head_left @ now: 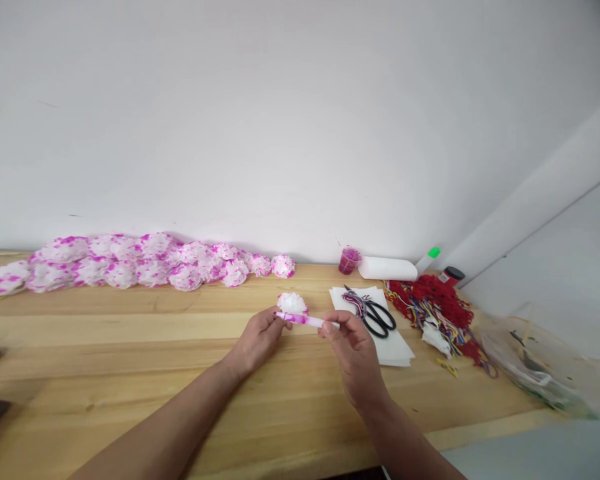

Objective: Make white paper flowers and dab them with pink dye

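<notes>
My left hand point(260, 338) pinches the left end of a thin white stick stained pink point(307, 321), right under a white paper flower with pink flecks point(293, 303). My right hand point(353, 350) pinches the stick's right end, fingers closed round it. The stick lies level between both hands, just above the wooden table point(130, 347). I cannot tell whether the flower rests on the table or is fixed to the stick.
A long row of pink-and-white paper flowers point(130, 265) lies along the wall. To the right are black scissors point(377, 316) on white paper sheets point(393, 347), a pink cup point(349, 259), a white roll point(387, 269), a heap of red and coloured wires point(437, 307) and a clear plastic bag point(535, 363).
</notes>
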Motion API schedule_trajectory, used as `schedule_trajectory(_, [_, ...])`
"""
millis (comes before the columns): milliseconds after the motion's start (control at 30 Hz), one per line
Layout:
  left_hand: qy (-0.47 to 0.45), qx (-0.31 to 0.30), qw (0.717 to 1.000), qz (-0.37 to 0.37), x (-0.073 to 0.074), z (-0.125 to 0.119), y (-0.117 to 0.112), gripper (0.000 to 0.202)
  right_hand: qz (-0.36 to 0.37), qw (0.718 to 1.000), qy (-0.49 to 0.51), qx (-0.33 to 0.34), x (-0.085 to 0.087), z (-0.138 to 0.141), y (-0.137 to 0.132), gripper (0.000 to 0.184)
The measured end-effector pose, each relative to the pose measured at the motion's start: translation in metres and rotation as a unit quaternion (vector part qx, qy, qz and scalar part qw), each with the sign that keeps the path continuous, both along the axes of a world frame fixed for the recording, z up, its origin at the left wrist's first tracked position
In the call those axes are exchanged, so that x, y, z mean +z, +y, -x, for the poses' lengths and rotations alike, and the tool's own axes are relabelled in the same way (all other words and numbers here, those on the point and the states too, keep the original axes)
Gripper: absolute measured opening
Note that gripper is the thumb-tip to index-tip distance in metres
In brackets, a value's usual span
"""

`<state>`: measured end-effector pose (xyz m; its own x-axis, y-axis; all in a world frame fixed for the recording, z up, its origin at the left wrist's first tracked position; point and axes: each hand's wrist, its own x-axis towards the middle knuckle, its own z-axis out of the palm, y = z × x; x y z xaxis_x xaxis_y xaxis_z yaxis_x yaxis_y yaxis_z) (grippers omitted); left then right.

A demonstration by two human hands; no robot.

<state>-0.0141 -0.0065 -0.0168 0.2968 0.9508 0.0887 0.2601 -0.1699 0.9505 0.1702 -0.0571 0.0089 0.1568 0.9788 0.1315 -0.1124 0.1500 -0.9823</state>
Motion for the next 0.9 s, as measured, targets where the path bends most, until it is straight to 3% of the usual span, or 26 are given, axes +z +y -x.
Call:
schedule_trajectory(233, [-0.085, -0.034, 0.992, 0.085, -0.001, 0.0, -0.002, 0.028, -0.022, 0.999, 0.008, -0.04, 0.001, -0.005, 0.01, 0.017])
schedule_trajectory(433, [-0.202, -0.024, 0.965, 0.165, -0.012, -0.004, 0.003, 0.025, -0.017, 1.0, 0.02, -0.015, -0.004, -0.005, 0.004, 0.016])
schedule_trajectory(633, [-0.22, -0.012, 0.959, 0.178, -0.01, -0.006, 0.002, 0.025, -0.002, 1.0, 0.02, -0.01, -0.005, 0.006, 0.002, 0.018])
schedule_trajectory(900, [-0.259, -0.007, 0.946, 0.194, -0.012, -0.005, 0.004, 0.026, -0.007, 0.998, 0.023, -0.051, 0.001, -0.005, 0.008, 0.022])
